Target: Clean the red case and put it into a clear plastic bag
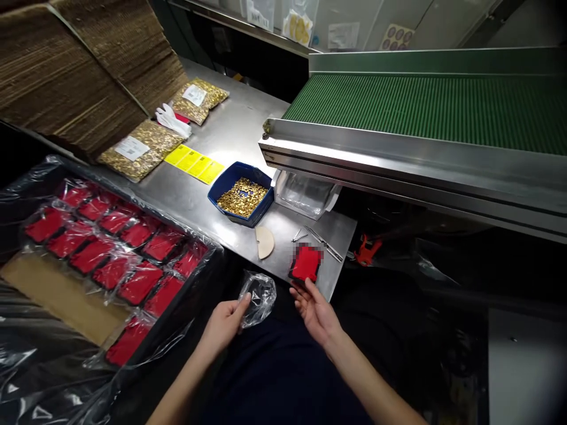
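In the head view, my left hand (230,319) pinches a clear plastic bag (258,300) between thumb and fingers, while my right hand (318,311), loosely open, reaches the near edge of the red-and-black piece (306,263) just beyond its fingertips.

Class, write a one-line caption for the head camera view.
Left hand holding a clear plastic bag, right hand at a red item on a metal table.

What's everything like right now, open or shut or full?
Left hand, gripping clear bag
Clear bag, crumpled
Right hand, open
Blue tub, open, partly filled
Gold packets, filled
Big box, open
Boxed red packs, wrapped
White glove, unworn
Green belt, can't tell if running
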`<state>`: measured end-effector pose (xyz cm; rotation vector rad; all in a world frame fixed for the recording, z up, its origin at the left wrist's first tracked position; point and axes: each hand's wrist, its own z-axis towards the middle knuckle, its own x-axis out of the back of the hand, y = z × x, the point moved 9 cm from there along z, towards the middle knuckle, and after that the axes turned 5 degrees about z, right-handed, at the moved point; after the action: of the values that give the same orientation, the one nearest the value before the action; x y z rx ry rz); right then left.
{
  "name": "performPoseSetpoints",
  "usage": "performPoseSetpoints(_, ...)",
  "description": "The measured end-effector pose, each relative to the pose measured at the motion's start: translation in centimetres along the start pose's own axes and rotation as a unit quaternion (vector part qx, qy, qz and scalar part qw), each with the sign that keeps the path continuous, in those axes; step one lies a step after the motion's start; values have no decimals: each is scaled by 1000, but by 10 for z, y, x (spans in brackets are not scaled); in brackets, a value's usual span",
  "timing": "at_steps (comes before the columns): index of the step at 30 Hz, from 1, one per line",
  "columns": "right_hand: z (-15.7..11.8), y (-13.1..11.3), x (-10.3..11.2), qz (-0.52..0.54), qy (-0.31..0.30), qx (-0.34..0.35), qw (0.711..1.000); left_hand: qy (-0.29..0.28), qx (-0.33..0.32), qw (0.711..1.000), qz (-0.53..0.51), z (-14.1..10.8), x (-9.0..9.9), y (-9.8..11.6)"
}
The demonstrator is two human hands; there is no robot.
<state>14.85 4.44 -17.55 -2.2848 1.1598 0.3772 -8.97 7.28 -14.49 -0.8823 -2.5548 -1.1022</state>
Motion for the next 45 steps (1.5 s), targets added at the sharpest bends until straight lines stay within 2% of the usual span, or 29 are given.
performPoseSetpoints(3, -6, -32, 15, -10, 38, 123, 992, -5, -1, 1000, 1, 3, -10, 3)
performPoseSetpoints(6, -22, -62, 25, -33, 56, 224, 972, -16, -9, 1000, 4, 6, -17, 10)
performPoseSetpoints(8, -40, -80, 16, -123, 28, 285, 950, -29, -16, 999, 9, 10, -23, 15)
performPoseSetpoints(9, -51, -86, 5, -197, -6, 315, 928, -37, -21, 999, 12, 12, -26, 17)
performPoseSetpoints(10, -62, -89, -10, -285, -52, 340, 895, -46, -26, 998, 16, 14, -29, 19)
performPoseSetpoints(11, -72, -87, -27, -379, -104, 356, 848, -54, -32, 998, 21, 15, -32, 21)
performPoseSetpoints(13, -86, -70, -53, -542, -194, 352, 738, -63, -47, 996, 35, 17, -35, 26)
performPoseSetpoints(15, -90, -51, -64, -657, -240, 325, 636, -49, -64, 995, 63, 16, -31, 33)
performPoseSetpoints(16, -89, -43, -65, -698, -246, 314, 594, -28, -73, 993, 83, 14, -26, 38)
performPoseSetpoints(19, -82, -28, -66, -767, -245, 293, 515, 75, -114, 978, 157, 3, -5, 62)
performPoseSetpoints(22, -78, -21, -67, -803, -241, 285, 465, 155, -180, 948, 212, -10, 4, 93)
performPoseSetpoints(24, -77, -23, -68, -803, -232, 283, 471, 170, -234, 928, 234, -17, -1, 111)
performPoseSetpoints(25, -78, -26, -69, -792, -223, 286, 491, 171, -262, 918, 242, -20, -5, 118)
performPoseSetpoints(28, -81, -43, -65, -722, -180, 310, 591, 171, -330, 892, 259, -28, -15, 130)
performPoseSetpoints(30, -84, -52, -58, -675, -149, 322, 647, 180, -355, 880, 258, -31, -16, 132)
performPoseSetpoints(34, -88, -58, -47, -614, -105, 323, 712, 201, -377, 874, 233, -35, -14, 137)
performPoseSetpoints(36, -89, -61, -46, -597, -98, 324, 727, 198, -391, 873, 213, -41, -17, 146)
performPoseSetpoints(37, -89, -62, -47, -599, -100, 324, 725, 192, -402, 873, 196, -46, -19, 153)
performPoseSetpoints(40, -86, -61, -53, -643, -134, 308, 688, 160, -451, 866, 145, -66, -35, 177)
performPoseSetpoints(42, -84, -61, -55, -655, -167, 291, 677, 129, -492, 849, 146, -80, -51, 192)
performPoseSetpoints(43, -83, -62, -54, -647, -181, 282, 685, 115, -507, 840, 158, -86, -59, 196)
performPoseSetpoints(45, -81, -69, -49, -607, -184, 271, 724, 98, -510, 835, 184, -90, -70, 198)
